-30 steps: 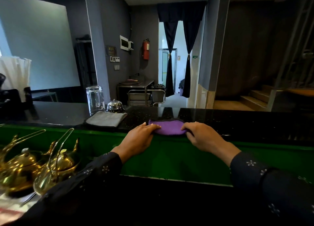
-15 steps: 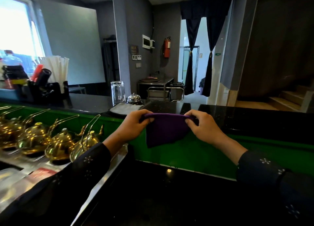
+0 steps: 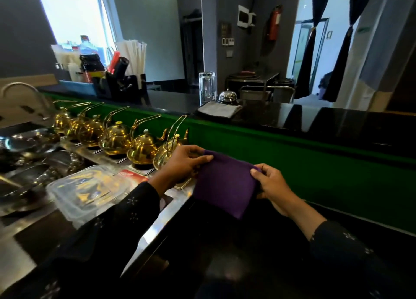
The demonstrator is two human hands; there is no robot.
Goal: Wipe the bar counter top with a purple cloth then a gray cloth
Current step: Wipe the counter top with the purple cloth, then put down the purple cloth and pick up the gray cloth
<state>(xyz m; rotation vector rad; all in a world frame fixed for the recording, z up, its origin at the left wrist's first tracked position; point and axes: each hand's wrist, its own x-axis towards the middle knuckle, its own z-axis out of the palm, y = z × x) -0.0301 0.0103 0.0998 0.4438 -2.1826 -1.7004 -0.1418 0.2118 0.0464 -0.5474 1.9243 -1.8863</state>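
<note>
The purple cloth (image 3: 224, 185) hangs in the air below the bar counter top (image 3: 337, 121), held by its two upper corners. My left hand (image 3: 183, 161) pinches the left corner and my right hand (image 3: 273, 184) pinches the right one. The cloth is in front of the green counter face (image 3: 315, 163), not touching the black top. A folded gray cloth (image 3: 217, 108) lies on the counter top, up and left of my hands.
On the counter top stand an upturned glass (image 3: 207, 88) and a metal bell (image 3: 227, 96) behind the gray cloth. A row of gold teapots (image 3: 126, 139) lines the lower shelf at left. A plastic box (image 3: 85, 190) lies nearer me. A holder with straws (image 3: 126, 80) stands far left.
Both hands lifted the purple cloth off the counter top and brought it down and toward me, unfolding it. The view swung left, showing more teapots.
</note>
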